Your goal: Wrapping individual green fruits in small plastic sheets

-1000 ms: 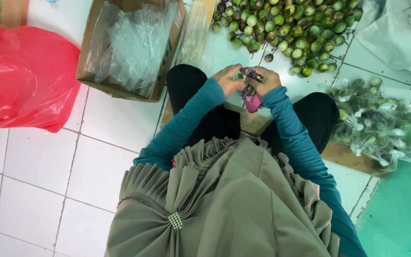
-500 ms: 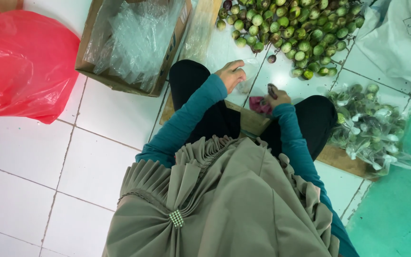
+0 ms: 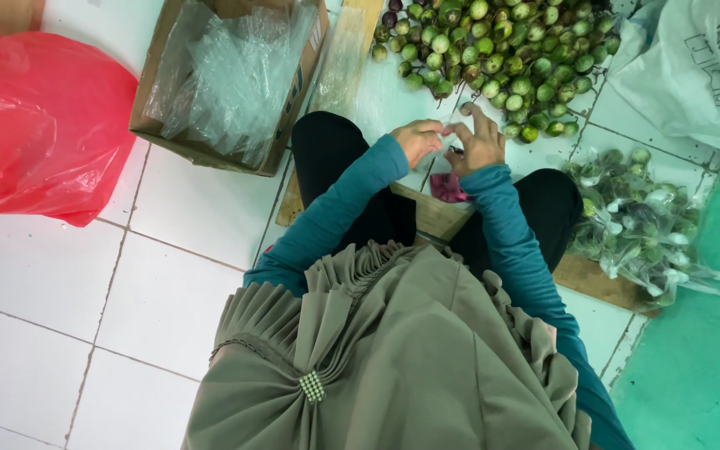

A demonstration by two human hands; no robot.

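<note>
My left hand (image 3: 417, 138) and my right hand (image 3: 478, 143) meet in front of my knees, above the white tiled floor. Both pinch what looks like a small clear plastic bag (image 3: 441, 157) between them. One small green and purple fruit (image 3: 466, 108) lies at my right fingertips. Just beyond the hands spreads a pile of small round green fruits (image 3: 502, 50). A pink object (image 3: 447, 188) lies below my hands on a wooden board (image 3: 427, 212) between my legs.
A cardboard box (image 3: 172, 137) filled with clear plastic bags stands at the upper left, beside a red plastic bag (image 3: 35, 125). Filled clear bags of fruit (image 3: 639, 225) lie at the right. A white sack (image 3: 693, 67) is at the upper right.
Half a second ago my hands were apart, the right one down by the pink object. Now they have come together, close to the fruit pile.
</note>
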